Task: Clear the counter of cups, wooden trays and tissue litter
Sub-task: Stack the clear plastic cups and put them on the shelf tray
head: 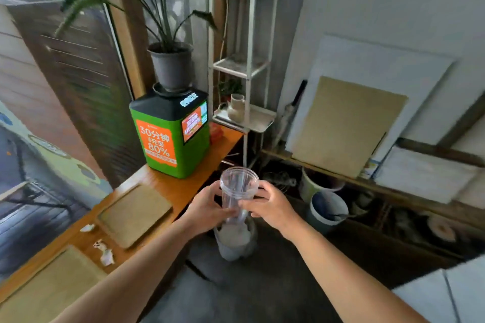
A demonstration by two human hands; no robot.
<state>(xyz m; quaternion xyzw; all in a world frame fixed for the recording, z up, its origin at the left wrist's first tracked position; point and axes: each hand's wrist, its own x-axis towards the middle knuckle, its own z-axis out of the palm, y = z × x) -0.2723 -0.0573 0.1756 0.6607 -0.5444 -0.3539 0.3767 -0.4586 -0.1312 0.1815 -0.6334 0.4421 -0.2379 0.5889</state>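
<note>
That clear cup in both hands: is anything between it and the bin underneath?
Nothing visible. The cup is held by the left hand and right hand right above the open bin, which already holds white litter, off the counter edge.

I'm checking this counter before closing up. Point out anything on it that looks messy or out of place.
Crumpled tissue scraps lie loose on the wooden counter, between the two wooden trays, with one more scrap by the far tray's left edge. The clear plastic cup is off the counter, held upright in both hands over a bin.
</note>
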